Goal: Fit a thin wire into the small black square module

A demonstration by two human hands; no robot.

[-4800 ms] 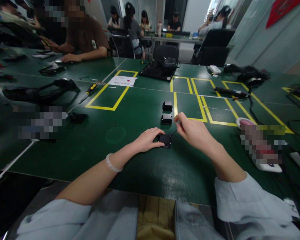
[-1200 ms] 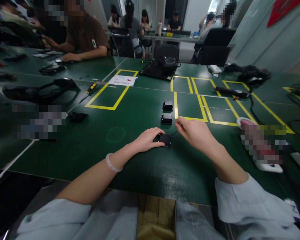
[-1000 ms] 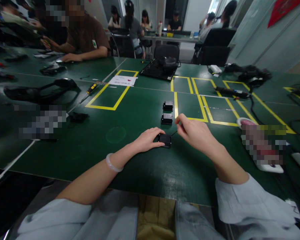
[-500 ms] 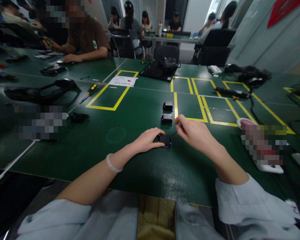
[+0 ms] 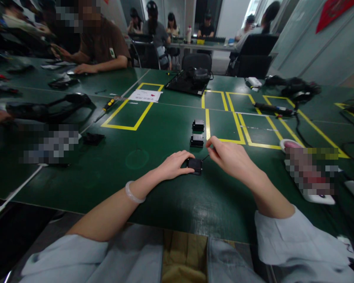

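My left hand (image 5: pixel 174 165) rests on the green table (image 5: pixel 153 196) and pins a small black box (image 5: pixel 195 165) by its left side. My right hand (image 5: pixel 228 156) pinches a thin dark tool (image 5: pixel 205 157) whose tip points down at the box's right edge. Two more small black boxes, one (image 5: pixel 196 140) and another (image 5: pixel 198 125), stand in a row just beyond. A pale bangle (image 5: pixel 132 193) sits on my left wrist.
Yellow tape rectangles (image 5: pixel 129 112) mark the table. A yellow-handled screwdriver (image 5: pixel 106 107), a paper sheet (image 5: pixel 144 95) and a black tray (image 5: pixel 186 81) lie farther off. Cables and a black tool (image 5: pixel 273 108) lie at the right. A person in brown (image 5: pixel 103 43) sits at the far left.
My hands stay on the box and tool with only slight shifts of the right fingers. A hand has come into view at the left edge.
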